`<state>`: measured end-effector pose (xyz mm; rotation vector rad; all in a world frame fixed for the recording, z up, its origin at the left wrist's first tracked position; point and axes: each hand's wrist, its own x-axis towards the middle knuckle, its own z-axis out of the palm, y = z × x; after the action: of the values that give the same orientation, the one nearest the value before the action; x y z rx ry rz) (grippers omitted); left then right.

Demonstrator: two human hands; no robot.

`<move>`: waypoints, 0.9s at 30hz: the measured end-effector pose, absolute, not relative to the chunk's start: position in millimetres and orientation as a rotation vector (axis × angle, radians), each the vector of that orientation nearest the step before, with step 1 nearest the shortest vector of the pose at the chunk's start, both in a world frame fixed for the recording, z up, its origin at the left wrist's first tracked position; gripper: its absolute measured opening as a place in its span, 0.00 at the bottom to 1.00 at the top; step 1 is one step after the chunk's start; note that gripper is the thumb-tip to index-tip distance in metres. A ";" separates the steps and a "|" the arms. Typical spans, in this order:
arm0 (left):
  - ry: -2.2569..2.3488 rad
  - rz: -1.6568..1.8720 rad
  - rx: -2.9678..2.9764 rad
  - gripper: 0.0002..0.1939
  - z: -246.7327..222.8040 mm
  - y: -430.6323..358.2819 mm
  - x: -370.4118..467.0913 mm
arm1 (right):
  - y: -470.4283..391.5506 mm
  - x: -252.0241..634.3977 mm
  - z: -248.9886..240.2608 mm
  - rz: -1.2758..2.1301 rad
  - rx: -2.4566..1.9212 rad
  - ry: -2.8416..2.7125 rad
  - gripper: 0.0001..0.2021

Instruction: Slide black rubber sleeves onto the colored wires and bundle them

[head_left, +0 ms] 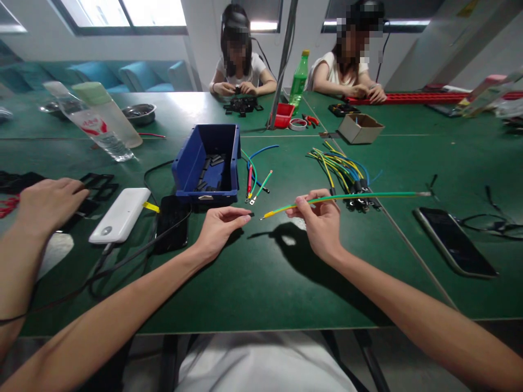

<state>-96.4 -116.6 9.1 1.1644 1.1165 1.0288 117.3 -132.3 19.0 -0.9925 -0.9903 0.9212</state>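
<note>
My right hand pinches a green-and-yellow wire between thumb and fingers. The wire lies nearly level, its bare metal-tipped end pointing left and its long tail reaching right. Just left of that tip, my left hand is closed in a pinch on a short black tube, of which only the end shows. Tube and wire tip are a small gap apart. Behind my left hand stands a blue bin with several similar black tubes inside. Loose wires with ring-like terminals lie right of the bin.
A bundle of yellow, green and blue wires with black-sleeved ends lies beyond my right hand. Phones, a white power bank and a cable flank my arms. Another person's hand rests at left; two people sit opposite.
</note>
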 end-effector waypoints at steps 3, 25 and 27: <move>1.099 1.035 1.177 0.12 10.0 -117.4 -96.3 | -133.4 117.4 19.8 0.934 -0.976 -0.977 0.14; 1.116 1.082 1.387 0.11 7.6 -120.0 -96.9 | -138.0 114.8 24.2 0.957 -1.039 -1.010 0.13; 1.123 1.080 1.385 0.10 7.7 -119.8 -96.8 | -138.1 114.9 24.2 0.953 -1.044 -1.020 0.14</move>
<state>-96.8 -119.8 7.7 1.3853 1.1227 1.0800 114.9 -138.1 24.2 -1.0437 -1.0205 0.9534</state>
